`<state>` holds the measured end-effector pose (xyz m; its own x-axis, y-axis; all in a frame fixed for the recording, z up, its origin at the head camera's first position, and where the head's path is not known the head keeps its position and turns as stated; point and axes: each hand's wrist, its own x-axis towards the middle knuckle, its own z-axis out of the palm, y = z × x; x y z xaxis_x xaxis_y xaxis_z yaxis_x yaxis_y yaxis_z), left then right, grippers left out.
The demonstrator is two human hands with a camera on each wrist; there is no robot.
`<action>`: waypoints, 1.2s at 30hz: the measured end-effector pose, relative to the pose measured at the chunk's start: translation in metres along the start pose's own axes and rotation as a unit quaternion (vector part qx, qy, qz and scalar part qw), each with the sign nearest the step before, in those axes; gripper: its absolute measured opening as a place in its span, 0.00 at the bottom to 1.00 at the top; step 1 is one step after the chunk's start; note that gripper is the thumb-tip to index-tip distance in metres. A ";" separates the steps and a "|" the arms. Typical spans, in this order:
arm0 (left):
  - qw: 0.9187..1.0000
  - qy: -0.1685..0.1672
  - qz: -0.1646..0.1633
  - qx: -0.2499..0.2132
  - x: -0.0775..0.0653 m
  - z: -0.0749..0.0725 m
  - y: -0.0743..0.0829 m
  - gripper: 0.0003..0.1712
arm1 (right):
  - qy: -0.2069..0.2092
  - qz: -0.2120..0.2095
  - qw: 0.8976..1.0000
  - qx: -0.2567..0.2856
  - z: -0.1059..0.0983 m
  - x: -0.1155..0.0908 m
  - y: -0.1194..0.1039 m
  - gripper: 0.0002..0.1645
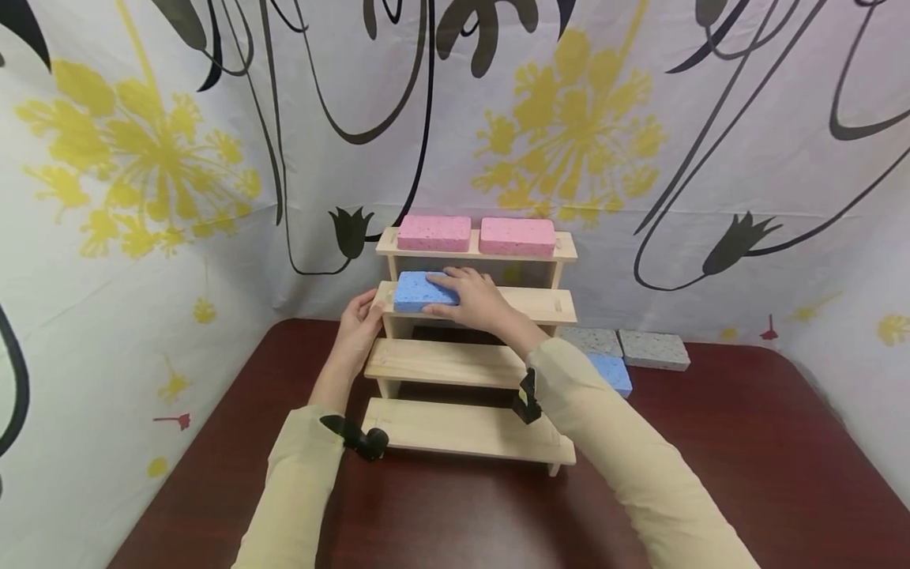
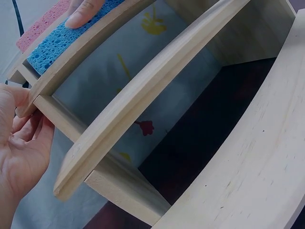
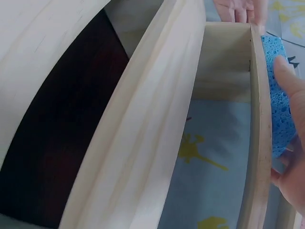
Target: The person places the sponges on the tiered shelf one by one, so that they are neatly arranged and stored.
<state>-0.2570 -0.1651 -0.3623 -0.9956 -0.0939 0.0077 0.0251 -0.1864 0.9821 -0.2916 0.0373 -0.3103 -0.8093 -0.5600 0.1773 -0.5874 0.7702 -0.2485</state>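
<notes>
A wooden stand (image 1: 444, 362) with several stepped shelves stands on the table. On its second shelf from the top, at the left end, lies a blue sponge (image 1: 414, 294). My right hand (image 1: 478, 300) holds this sponge, its thumb along the front side and fingers over the top. In the left wrist view that thumb presses the blue sponge's (image 2: 50, 51) porous side. My left hand (image 1: 355, 330) grips the left end of the same shelf between thumb and fingers; the right wrist view shows its fingertips at the shelf's far end.
Two pink sponges (image 1: 435, 233) sit side by side on the top shelf. Right of the stand, two grey sponges (image 1: 654, 349) and another blue sponge (image 1: 610, 373) lie on the dark red table (image 1: 739, 450), the blue one partly hidden by my right sleeve. A patterned cloth (image 1: 455, 158) hangs behind.
</notes>
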 end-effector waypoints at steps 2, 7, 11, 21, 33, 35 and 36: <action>1.000 0.001 0.000 0.006 0.000 0.001 0.001 0.28 | 0.000 -0.003 1.000 -0.009 0.000 -0.002 0.002 0.41; 1.000 0.001 -0.008 0.010 0.001 0.002 0.001 0.28 | 0.025 -0.018 1.000 0.005 -0.001 -0.016 0.011 0.46; 1.000 -0.002 -0.008 0.004 0.001 0.002 -0.001 0.28 | 0.068 -0.036 0.997 0.022 -0.003 -0.032 0.022 0.46; 1.000 0.000 -0.007 0.001 0.002 0.002 0.000 0.28 | 0.105 -0.011 0.993 0.051 -0.016 -0.072 0.054 0.43; 1.000 0.005 -0.010 0.005 0.001 0.003 0.001 0.28 | 0.160 0.039 0.984 0.072 -0.019 -0.119 0.095 0.45; 1.000 0.005 -0.012 0.009 0.001 0.004 0.001 0.28 | 0.176 0.045 0.981 0.075 -0.017 -0.127 0.105 0.46; 1.000 0.005 -0.013 0.010 0.001 0.004 0.001 0.28 | 0.180 0.050 0.979 0.077 -0.016 -0.131 0.110 0.47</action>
<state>-0.2584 -0.1612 -0.3602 -0.9949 -0.0985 -0.0200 -0.0031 -0.1695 0.9855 -0.2500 0.2001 -0.3460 -0.8274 -0.3190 0.4623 -0.5206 0.7446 -0.4179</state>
